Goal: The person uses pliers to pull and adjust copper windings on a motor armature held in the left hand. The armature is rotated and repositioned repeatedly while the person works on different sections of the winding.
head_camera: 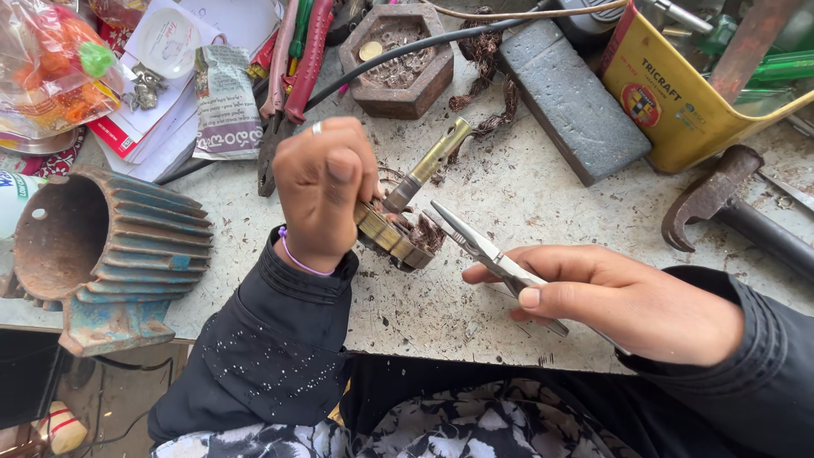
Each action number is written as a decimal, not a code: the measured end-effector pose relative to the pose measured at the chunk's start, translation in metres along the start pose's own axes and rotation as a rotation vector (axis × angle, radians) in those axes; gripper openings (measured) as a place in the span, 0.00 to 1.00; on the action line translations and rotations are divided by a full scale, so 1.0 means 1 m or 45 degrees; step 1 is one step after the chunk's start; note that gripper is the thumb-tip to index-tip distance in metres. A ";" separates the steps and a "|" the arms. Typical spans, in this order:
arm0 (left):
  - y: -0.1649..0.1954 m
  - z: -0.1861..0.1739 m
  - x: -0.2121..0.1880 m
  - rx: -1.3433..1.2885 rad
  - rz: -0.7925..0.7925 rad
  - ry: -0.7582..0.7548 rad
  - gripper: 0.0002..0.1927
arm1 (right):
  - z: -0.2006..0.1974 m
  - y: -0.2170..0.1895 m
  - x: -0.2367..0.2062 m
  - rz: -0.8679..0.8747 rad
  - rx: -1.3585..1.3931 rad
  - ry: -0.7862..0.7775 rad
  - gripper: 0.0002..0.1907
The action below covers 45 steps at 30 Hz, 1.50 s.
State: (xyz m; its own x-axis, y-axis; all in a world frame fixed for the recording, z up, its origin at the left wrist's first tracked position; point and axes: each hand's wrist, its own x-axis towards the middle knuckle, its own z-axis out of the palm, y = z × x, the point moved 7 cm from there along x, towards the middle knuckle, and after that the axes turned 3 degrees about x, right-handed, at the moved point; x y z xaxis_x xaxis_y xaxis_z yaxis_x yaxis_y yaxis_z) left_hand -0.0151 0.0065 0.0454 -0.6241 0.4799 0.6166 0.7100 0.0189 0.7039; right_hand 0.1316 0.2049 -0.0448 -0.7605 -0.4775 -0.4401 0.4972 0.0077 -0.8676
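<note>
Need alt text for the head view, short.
Seen from above, a person's left hand grips a small motor armature with a brass-coloured shaft, while the right hand holds needle-nose pliers pointed at its copper windings. Around them on the scratched workbench: a rusty finned motor housing, a hammer, a yellow tin.

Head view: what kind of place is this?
Probably a small motor or electrical repair bench. The left hand grips a brass-coloured shafted part with copper windings, the right hand holds steel needle-nose pliers, and a rusty finned blue motor housing lies alongside.
</note>
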 end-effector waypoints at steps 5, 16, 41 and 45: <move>-0.008 -0.003 0.000 -0.082 -0.064 0.023 0.36 | 0.002 0.007 -0.005 0.144 0.003 0.002 0.22; 0.002 0.002 0.000 0.063 -0.006 0.015 0.36 | 0.013 -0.001 -0.008 0.180 -0.142 -0.045 0.20; 0.031 0.017 -0.003 0.445 0.110 -0.118 0.35 | 0.003 -0.011 -0.012 -0.079 -0.116 -0.150 0.16; 0.031 0.022 0.009 0.474 0.004 -0.215 0.37 | -0.017 -0.006 -0.002 -0.082 -0.156 -0.011 0.15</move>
State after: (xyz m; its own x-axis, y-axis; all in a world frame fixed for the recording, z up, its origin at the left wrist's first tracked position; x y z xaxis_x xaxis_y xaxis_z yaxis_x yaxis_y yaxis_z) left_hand 0.0078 0.0305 0.0651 -0.5812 0.6173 0.5302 0.8008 0.3182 0.5074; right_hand 0.1235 0.2204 -0.0426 -0.7853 -0.4882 -0.3807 0.3922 0.0833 -0.9161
